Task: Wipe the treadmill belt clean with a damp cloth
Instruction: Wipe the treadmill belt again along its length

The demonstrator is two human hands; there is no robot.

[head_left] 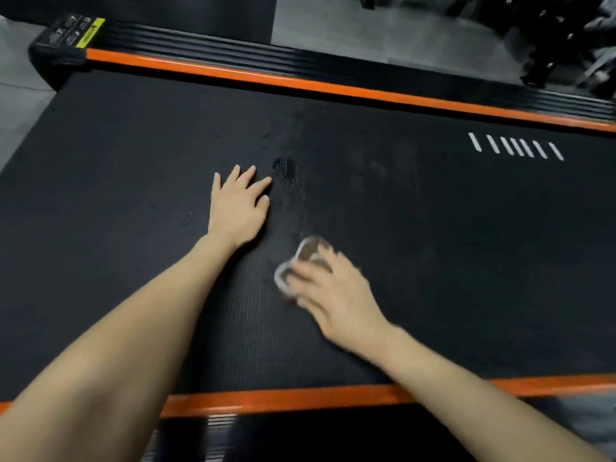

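On the black treadmill belt (433, 245), a person leans in with both bare arms across the near orange side rail (300, 396), which borders the belt's near edge. The far orange side rail (300, 83) borders the belt's far edge, with a black ribbed footplate (233, 45) just beyond it and grey floor (383, 38) past that. At the belt's far left corner sits a black end cap (66, 38) bearing a yellow label. Wide bare stretches of belt lie open to the left and right of both hands.

The left hand (238, 208) rests palm down near the belt's middle, fingers straight and spread apart. Just off its fingertips lies a dark wet patch (286, 170) on the belt surface. The right hand (336, 291) (badly blurred) is nearer the belt's near edge, fingers bent over a pale grey cloth (310, 250) pressed to the belt. The cloth shows beneath and ahead of those fingers, on their far and left sides; how tightly they clamp it cannot be told through the blur. A row of short white dashes (516, 146) marks the belt toward its far right, well apart from both hands.
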